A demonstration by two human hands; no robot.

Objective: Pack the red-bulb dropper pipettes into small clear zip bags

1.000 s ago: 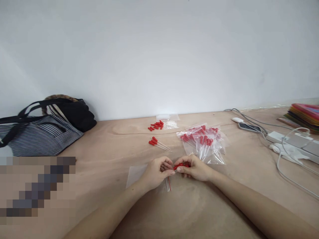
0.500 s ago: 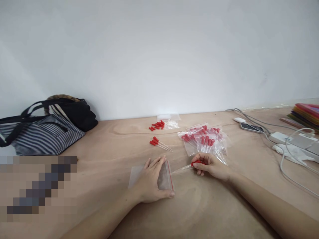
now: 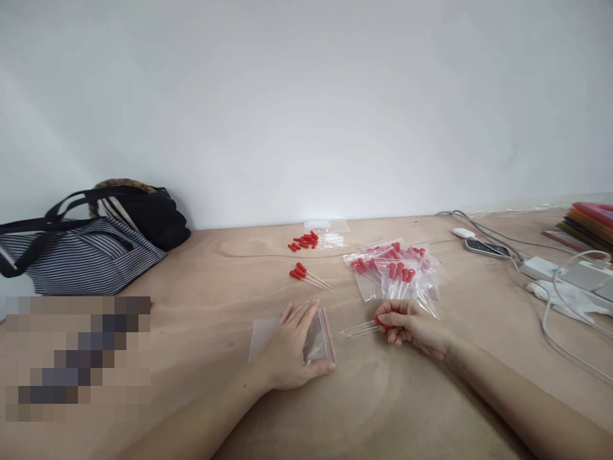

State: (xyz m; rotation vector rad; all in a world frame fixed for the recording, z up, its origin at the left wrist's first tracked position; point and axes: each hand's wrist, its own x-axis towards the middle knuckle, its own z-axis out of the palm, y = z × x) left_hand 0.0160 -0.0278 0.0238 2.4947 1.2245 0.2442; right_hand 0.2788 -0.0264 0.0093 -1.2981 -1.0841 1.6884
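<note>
My left hand [image 3: 293,348] lies with fingers spread on a clear zip bag [image 3: 318,338] with a red seal line, flat on the table. To its right, my right hand [image 3: 405,322] pinches the red bulbs of some glass droppers [image 3: 361,329], whose thin tips point left toward the bag's red-lined edge. Beyond the left hand lie a few red-topped droppers [image 3: 306,276]. Behind them are loose red bulbs [image 3: 305,241] and thin glass tubes [image 3: 332,239]. Filled bags of red-topped droppers [image 3: 397,271] are piled just behind my right hand.
A striped bag [image 3: 90,255] and a black bag [image 3: 156,220] stand at the left. On the right are a dark device [image 3: 487,248], cables, a white power strip [image 3: 582,276], crumpled white tissue [image 3: 567,297] and colourful folders [image 3: 591,223]. A white wall rises behind the table.
My right hand has shifted slightly right with the droppers, and their glass tips are now more spread and farther from the bag. My left hand stays on the bag.
</note>
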